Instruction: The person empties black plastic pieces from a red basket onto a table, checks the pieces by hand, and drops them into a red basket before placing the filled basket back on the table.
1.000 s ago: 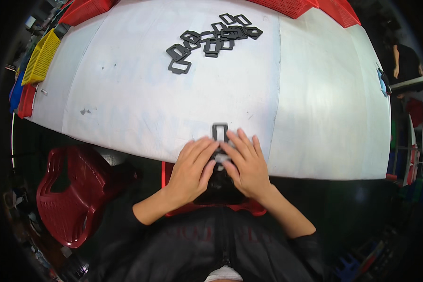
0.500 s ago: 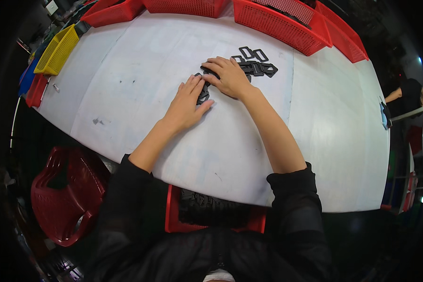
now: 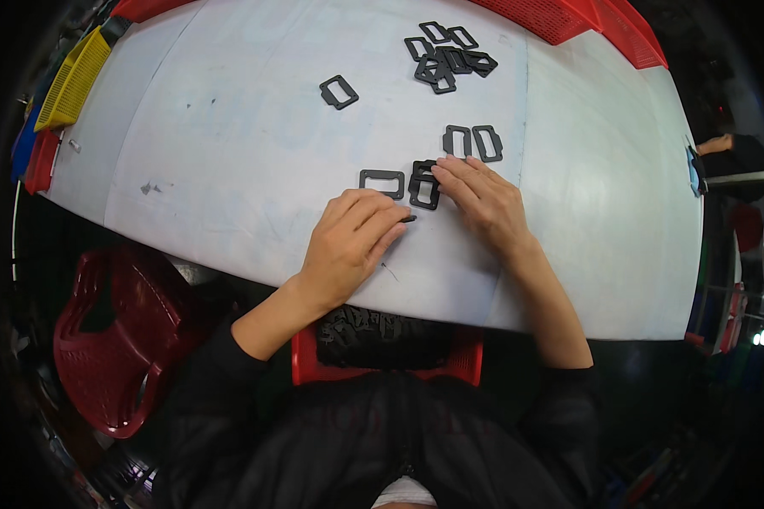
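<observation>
My left hand (image 3: 348,242) is near the table's front edge, its thumb and fingers closed on a small black piece (image 3: 409,219); only its tip shows, and it looks like one of the flat frames. My right hand (image 3: 485,204) has its fingers together at the right side of two overlapping black rectangular frames (image 3: 424,195); its thumb is hidden. One flat black frame (image 3: 382,173) lies just beyond my left fingers. Two more frames (image 3: 487,143) lie side by side beyond my right hand.
A loose pile of several black frames (image 3: 454,59) lies farther back on the white table (image 3: 255,153), with a single frame (image 3: 339,92) to its left. Red baskets (image 3: 560,19) and a yellow basket (image 3: 72,78) line the edges. Below the front edge sits a red bin (image 3: 306,360) of black pieces.
My hands have come nearer and moved apart from their earlier place together over the pieces. Several frames now lie spread out around them. The view has shifted, and the far baskets sit higher.
</observation>
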`<state>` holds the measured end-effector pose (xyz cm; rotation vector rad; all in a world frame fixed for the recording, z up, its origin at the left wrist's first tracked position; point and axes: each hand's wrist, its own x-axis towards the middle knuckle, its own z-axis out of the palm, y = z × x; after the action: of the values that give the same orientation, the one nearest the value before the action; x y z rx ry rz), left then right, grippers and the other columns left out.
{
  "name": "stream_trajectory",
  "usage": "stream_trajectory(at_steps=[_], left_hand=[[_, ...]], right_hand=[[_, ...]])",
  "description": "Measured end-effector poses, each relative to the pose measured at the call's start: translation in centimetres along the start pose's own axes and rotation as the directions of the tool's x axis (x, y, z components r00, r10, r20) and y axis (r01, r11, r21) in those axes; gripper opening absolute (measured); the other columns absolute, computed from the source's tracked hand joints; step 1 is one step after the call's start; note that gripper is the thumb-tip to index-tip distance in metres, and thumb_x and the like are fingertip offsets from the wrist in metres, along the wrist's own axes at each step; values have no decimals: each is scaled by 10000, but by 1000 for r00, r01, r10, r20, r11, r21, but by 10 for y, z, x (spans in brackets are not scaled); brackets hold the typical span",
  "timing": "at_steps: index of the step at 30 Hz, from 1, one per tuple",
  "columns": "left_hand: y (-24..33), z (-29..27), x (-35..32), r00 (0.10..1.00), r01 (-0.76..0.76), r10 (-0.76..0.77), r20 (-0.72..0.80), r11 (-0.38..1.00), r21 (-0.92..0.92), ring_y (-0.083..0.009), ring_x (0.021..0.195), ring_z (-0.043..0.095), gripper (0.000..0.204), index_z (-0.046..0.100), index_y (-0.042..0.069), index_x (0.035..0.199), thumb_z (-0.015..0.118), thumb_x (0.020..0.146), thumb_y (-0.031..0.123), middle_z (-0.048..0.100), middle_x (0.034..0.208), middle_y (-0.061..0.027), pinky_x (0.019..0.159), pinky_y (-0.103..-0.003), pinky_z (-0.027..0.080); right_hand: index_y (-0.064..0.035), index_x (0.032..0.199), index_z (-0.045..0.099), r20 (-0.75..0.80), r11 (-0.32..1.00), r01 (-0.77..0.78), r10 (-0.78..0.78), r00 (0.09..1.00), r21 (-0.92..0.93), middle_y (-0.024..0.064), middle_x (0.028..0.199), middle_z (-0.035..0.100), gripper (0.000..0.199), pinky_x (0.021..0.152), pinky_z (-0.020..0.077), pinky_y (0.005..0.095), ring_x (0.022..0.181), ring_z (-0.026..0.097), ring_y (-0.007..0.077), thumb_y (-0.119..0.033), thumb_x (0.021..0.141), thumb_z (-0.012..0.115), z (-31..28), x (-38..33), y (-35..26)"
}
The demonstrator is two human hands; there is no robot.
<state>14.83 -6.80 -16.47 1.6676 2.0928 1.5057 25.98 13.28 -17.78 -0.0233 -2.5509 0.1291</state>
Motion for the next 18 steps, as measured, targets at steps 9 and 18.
stream_trajectory(at_steps=[9, 18], left_hand=[[-25, -12, 14, 999, 5, -13, 36, 973, 230, -234, 887, 580, 204, 696, 57, 993, 706, 814, 152, 646, 937, -45, 718, -336, 479], [-55, -20, 32, 936, 273, -298, 185, 950, 152, -230, 917, 592, 253, 682, 70, 1090, 682, 845, 135, 664, 1053, -71, 701, -303, 492]], right_hand=[[-66, 995, 668, 441, 762, -574, 423, 792, 301, 65, 814, 621, 208, 708, 479, 347, 759, 605, 252, -178, 824, 712, -43, -12, -17], [-56, 1009, 567, 513, 766, -606, 439, 738, 216, 98, 963, 564, 428, 742, 501, 386, 928, 598, 291, -197, 693, 820, -12, 32, -28]])
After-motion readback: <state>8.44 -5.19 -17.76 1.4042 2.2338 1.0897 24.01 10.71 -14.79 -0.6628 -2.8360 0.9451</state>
